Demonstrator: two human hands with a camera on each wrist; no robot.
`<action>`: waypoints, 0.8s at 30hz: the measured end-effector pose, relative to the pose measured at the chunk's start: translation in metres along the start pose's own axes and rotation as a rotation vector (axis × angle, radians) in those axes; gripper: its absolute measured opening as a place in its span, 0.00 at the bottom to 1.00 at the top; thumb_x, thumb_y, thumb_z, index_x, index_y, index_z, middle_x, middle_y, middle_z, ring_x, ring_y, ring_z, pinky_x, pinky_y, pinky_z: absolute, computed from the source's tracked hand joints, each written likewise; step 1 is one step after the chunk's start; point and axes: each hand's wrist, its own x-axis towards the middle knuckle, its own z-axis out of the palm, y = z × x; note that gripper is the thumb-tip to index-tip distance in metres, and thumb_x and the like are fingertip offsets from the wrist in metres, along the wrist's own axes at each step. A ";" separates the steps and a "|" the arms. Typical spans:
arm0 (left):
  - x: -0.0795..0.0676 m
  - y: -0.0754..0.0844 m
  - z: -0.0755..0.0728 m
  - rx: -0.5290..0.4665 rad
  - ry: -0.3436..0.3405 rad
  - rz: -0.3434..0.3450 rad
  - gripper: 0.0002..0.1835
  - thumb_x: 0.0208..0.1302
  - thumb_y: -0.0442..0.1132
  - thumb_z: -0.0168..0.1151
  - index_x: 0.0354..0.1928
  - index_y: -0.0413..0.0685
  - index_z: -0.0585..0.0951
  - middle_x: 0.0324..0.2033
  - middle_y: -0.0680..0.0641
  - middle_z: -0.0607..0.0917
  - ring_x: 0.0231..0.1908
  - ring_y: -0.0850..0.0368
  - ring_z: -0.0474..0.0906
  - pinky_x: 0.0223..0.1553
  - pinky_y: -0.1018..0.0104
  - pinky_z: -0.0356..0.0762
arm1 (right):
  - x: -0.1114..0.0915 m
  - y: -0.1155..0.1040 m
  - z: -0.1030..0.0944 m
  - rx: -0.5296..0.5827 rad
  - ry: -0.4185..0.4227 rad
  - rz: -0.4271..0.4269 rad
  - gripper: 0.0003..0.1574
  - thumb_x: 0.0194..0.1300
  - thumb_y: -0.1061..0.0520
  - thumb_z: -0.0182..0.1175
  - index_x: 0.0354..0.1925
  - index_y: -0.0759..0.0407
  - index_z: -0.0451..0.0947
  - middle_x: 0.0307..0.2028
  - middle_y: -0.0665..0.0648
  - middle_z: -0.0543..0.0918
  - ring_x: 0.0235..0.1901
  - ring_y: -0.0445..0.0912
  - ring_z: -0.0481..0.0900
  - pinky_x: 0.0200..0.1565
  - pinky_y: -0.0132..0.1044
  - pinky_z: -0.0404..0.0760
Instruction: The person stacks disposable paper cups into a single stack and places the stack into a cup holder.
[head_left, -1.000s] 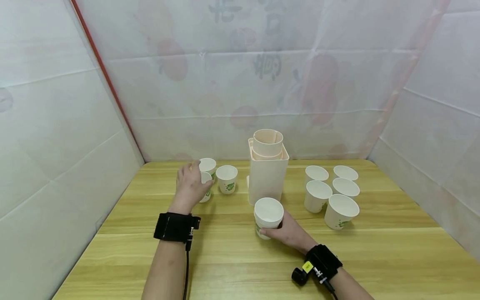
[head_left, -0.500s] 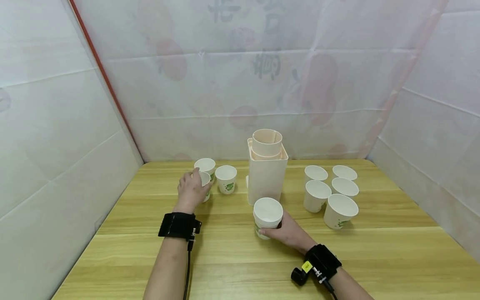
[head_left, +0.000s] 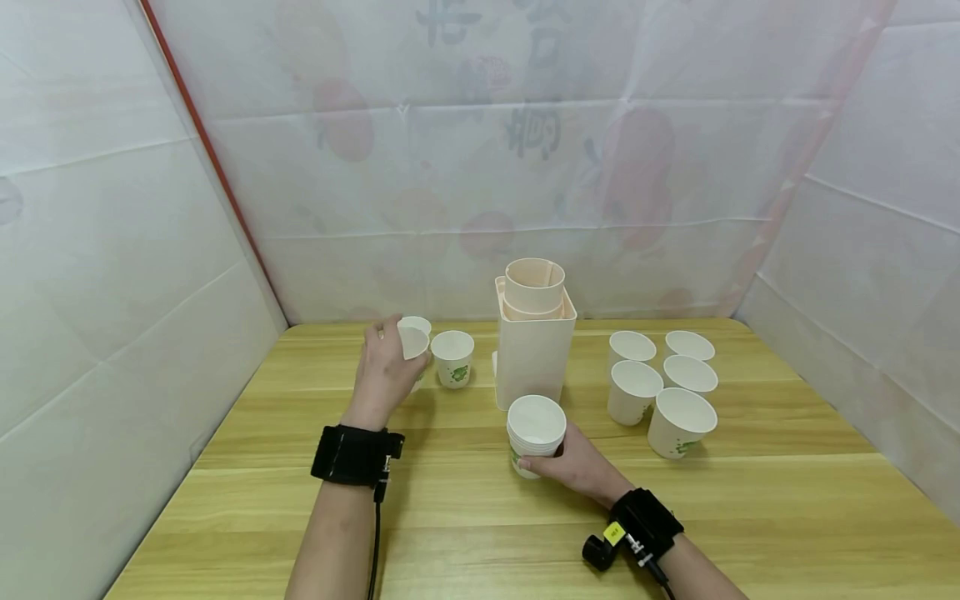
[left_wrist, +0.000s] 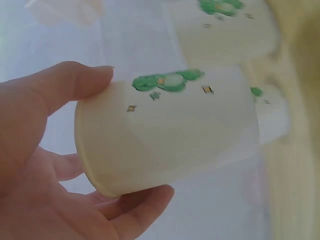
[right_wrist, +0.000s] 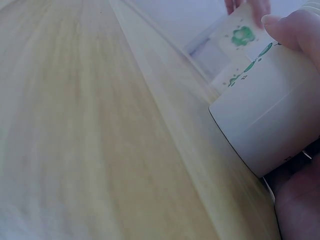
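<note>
My left hand [head_left: 381, 367] grips a white paper cup [left_wrist: 170, 125] near its rim, thumb on one side and fingers on the other. Green leaf-like prints mark the cup's wall, and in the left wrist view it looks raised off the table. Behind it stands another paper cup [head_left: 417, 323], partly hidden, with one more paper cup [head_left: 453, 358] just to the right. My right hand [head_left: 581, 467] holds a nested stack of paper cups [head_left: 537, 421] by the side, thumb towards me. The stack is upright, its base at the tabletop.
A cream-coloured square holder [head_left: 532, 358] with a round tube [head_left: 535, 287] in its top stands behind the stack. Several paper cups [head_left: 682, 421] are grouped on the right of the wooden table [head_left: 480, 533]. White sheeting [head_left: 480, 183] encloses the back and sides.
My left hand has taken hold of the left front cup and lifted it slightly, away from me. My right hand and the stack have stayed in place.
</note>
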 end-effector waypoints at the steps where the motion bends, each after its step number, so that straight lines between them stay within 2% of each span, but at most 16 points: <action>1: -0.001 0.004 -0.002 -0.014 0.006 0.006 0.40 0.52 0.44 0.66 0.64 0.42 0.59 0.57 0.32 0.60 0.47 0.39 0.68 0.43 0.48 0.76 | 0.000 0.000 0.000 0.001 -0.001 0.001 0.41 0.51 0.58 0.68 0.60 0.57 0.59 0.53 0.59 0.71 0.52 0.50 0.68 0.56 0.51 0.63; 5: -0.005 0.021 -0.007 -0.090 0.025 0.044 0.39 0.52 0.46 0.67 0.64 0.45 0.60 0.56 0.34 0.61 0.45 0.42 0.70 0.41 0.52 0.77 | 0.000 0.000 0.000 -0.001 -0.001 0.000 0.41 0.51 0.58 0.68 0.60 0.58 0.59 0.53 0.59 0.71 0.51 0.50 0.69 0.56 0.51 0.64; 7: -0.008 0.032 -0.009 -0.112 0.035 0.087 0.39 0.51 0.47 0.68 0.63 0.46 0.61 0.55 0.35 0.63 0.43 0.44 0.71 0.40 0.53 0.78 | 0.000 0.000 0.000 -0.001 0.000 0.001 0.41 0.51 0.58 0.68 0.60 0.58 0.59 0.53 0.59 0.71 0.51 0.50 0.69 0.56 0.51 0.64; 10: -0.015 0.051 -0.008 -0.139 0.052 0.194 0.38 0.50 0.47 0.68 0.62 0.46 0.62 0.52 0.37 0.66 0.41 0.45 0.72 0.38 0.54 0.78 | 0.000 0.000 0.000 -0.003 0.004 0.003 0.41 0.51 0.58 0.68 0.60 0.58 0.59 0.52 0.59 0.71 0.51 0.50 0.69 0.56 0.51 0.64; 13: -0.022 0.067 -0.003 -0.146 0.062 0.331 0.38 0.50 0.46 0.69 0.61 0.43 0.64 0.51 0.38 0.68 0.43 0.47 0.72 0.40 0.56 0.78 | 0.000 0.000 0.000 0.002 -0.001 -0.001 0.41 0.51 0.58 0.68 0.60 0.58 0.59 0.52 0.59 0.71 0.51 0.50 0.69 0.56 0.51 0.64; 17: -0.034 0.085 0.004 -0.165 0.034 0.477 0.37 0.52 0.48 0.67 0.61 0.43 0.63 0.52 0.40 0.69 0.47 0.50 0.70 0.45 0.59 0.75 | 0.000 0.000 0.000 0.008 -0.014 -0.009 0.40 0.52 0.59 0.67 0.60 0.58 0.59 0.52 0.59 0.72 0.51 0.50 0.69 0.56 0.51 0.64; 21: -0.043 0.097 0.011 -0.180 -0.013 0.564 0.37 0.55 0.50 0.65 0.62 0.43 0.62 0.54 0.42 0.70 0.52 0.53 0.67 0.50 0.59 0.73 | 0.001 0.000 0.000 0.008 -0.030 -0.017 0.39 0.53 0.59 0.66 0.59 0.56 0.60 0.51 0.59 0.72 0.50 0.50 0.70 0.54 0.50 0.67; 24: -0.048 0.102 0.018 -0.177 -0.050 0.603 0.37 0.56 0.50 0.65 0.63 0.43 0.61 0.55 0.43 0.70 0.55 0.55 0.65 0.53 0.60 0.70 | 0.001 0.000 -0.001 0.008 -0.052 -0.040 0.37 0.54 0.59 0.65 0.59 0.55 0.60 0.50 0.59 0.73 0.49 0.51 0.71 0.53 0.50 0.68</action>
